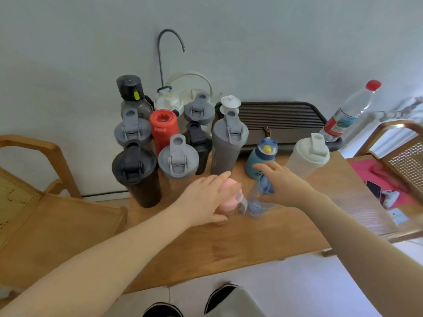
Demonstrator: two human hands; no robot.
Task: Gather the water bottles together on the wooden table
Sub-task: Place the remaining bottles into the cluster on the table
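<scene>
- Left hand [206, 197] is wrapped over a small pink bottle [229, 197], fingers curled on its rounded top. It's just in front of the grey shaker cup [227, 143], the one standing at the right edge of the bottle cluster.
- Right hand [282, 184] clasps a clear bottle with a blue cap [258, 200], thumb and fingers closed around the neck. It's touching the pink one and blurred.
- Both look like light plastic, probably a bit slick, so I'd grip the body, not the lid.
- The teal penguin bottle [261, 160] and white shaker [307, 156] stand right of the grey shaker.
- A red-capped PET bottle [350, 113], further right, looks thin and squashy.
</scene>
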